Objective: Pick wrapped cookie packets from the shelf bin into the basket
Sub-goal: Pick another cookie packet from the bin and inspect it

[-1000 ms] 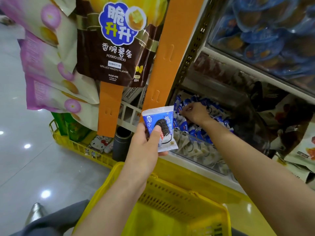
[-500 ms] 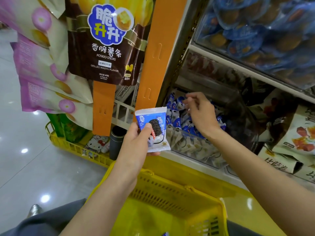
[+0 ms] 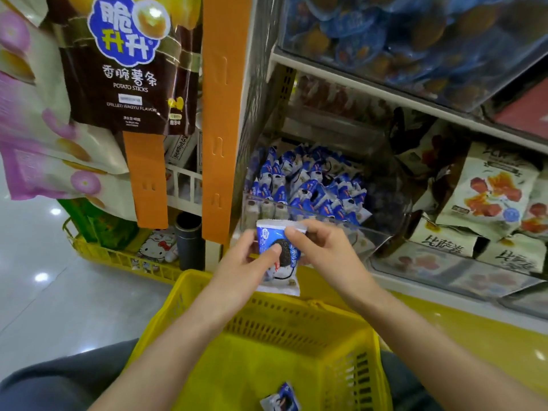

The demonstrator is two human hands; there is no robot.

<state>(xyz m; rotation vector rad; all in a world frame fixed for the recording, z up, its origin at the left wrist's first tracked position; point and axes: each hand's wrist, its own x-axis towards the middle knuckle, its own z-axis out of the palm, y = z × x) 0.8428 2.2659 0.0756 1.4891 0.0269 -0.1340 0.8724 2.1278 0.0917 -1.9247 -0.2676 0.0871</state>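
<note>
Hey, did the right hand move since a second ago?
Yes. The right hand has come out of the shelf bin, toward the person, and now pinches the cookie packet held by the left hand over the basket.

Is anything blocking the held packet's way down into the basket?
Nothing visible does. The left hand and right hand hold the cookie packet above the yellow basket, at its far rim. The basket's mouth is open, with one other packet lying inside.
</note>
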